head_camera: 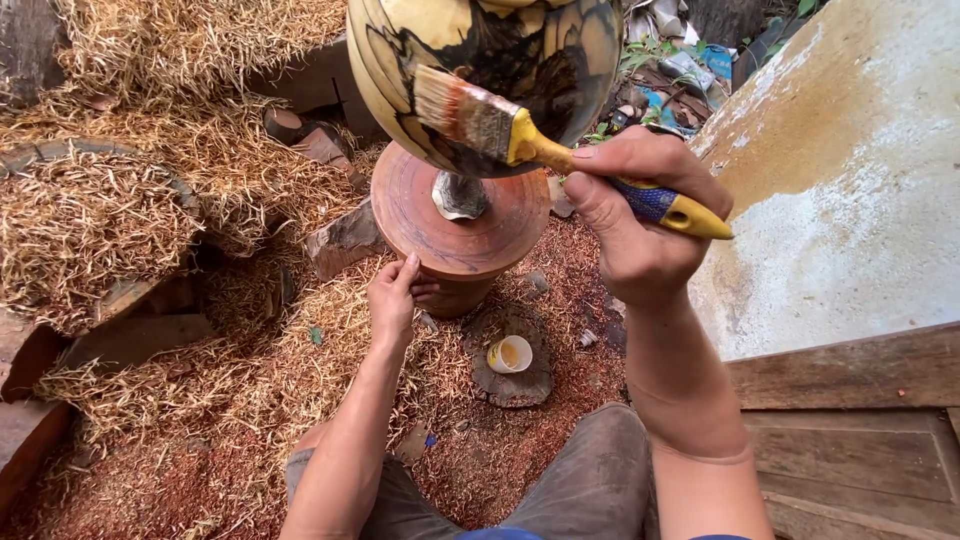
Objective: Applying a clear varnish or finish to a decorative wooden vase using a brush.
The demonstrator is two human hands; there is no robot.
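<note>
My right hand [640, 215] grips a paintbrush [560, 150] with a yellow and blue handle. Its bristles press on the side of a large round wooden bowl [500, 60], pale yellow with dark streaks. The bowl stands on a thin stem [460, 195] above a round reddish wooden base [460, 230]. My left hand [393, 300] rests with open fingers against the lower left rim of that base, holding nothing.
A small white cup [510, 354] of yellowish liquid sits on a flat stump on the ground. Straw and reddish wood shavings [200, 350] cover the ground. A pale stained wall [850, 180] and wooden planks [860, 430] lie to the right. My knees are below.
</note>
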